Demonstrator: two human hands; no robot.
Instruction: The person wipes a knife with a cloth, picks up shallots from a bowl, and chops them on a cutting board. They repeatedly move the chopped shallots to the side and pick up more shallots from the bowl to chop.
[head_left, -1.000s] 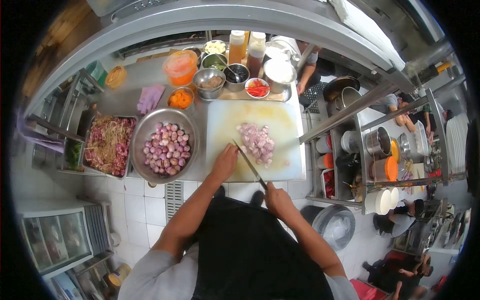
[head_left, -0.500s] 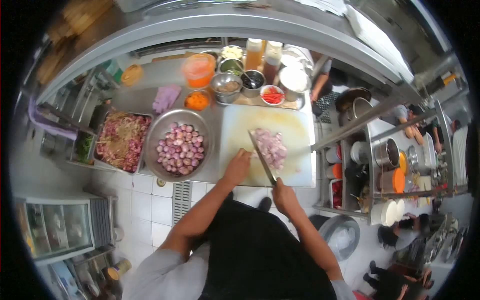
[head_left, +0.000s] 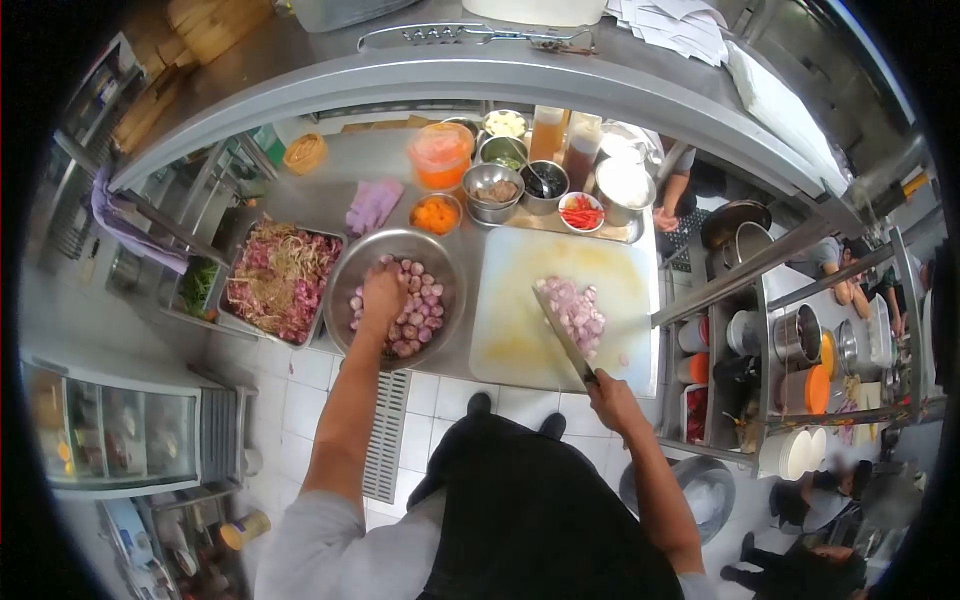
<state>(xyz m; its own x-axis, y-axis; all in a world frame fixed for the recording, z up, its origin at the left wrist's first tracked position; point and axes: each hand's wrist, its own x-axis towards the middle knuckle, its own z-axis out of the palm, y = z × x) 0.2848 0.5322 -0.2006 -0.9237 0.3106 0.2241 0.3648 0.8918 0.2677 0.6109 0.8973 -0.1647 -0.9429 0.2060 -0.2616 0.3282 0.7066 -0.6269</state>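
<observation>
Shallots (head_left: 418, 312) fill the steel bowl (head_left: 441, 256) just beside the left edge of the cutting board (head_left: 520, 340); the left hand (head_left: 383, 295) lies on them, its grasp impossible to tell. The right hand (head_left: 612, 398) clasps a knife (head_left: 561, 334) crossing the board's near edge, bare board left of the blade.

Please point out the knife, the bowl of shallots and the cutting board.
knife (head_left: 562, 335), head view, middle of blade.
bowl of shallots (head_left: 396, 244), head view, bare upper wall.
cutting board (head_left: 510, 320), head view, bare left part.

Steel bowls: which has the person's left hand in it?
The large bowl of shallots beside the cutting board: the left hand is inside it. The smaller bowls behind are untouched; the right hand grips a knife.
</observation>
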